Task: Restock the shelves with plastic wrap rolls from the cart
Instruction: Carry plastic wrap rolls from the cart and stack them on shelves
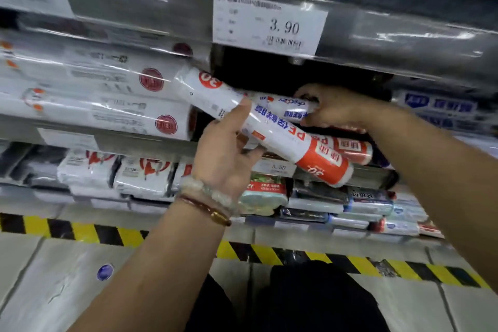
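Plastic wrap roll is grasped mid-length by the left hand, its long axis running from ten o'clock to four o'clock. A second roll is gripped by the right hand inside the dark shelf gap. Placement seems underway; levelling and sliding inward would be needed next.

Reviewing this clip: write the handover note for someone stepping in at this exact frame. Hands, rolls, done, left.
Left hand: grips a plastic wrap roll, held tilted across the front of the dark shelf gap.
Right hand: fingers curled round a second roll, its end at the gap under the 3.90 price tag.
Third roll lies on the shelf below the right hand.
Done: at least one roll shelved.
Left: seat both held rolls in the gap. The cart is out of view, so remaining stock is unknown.
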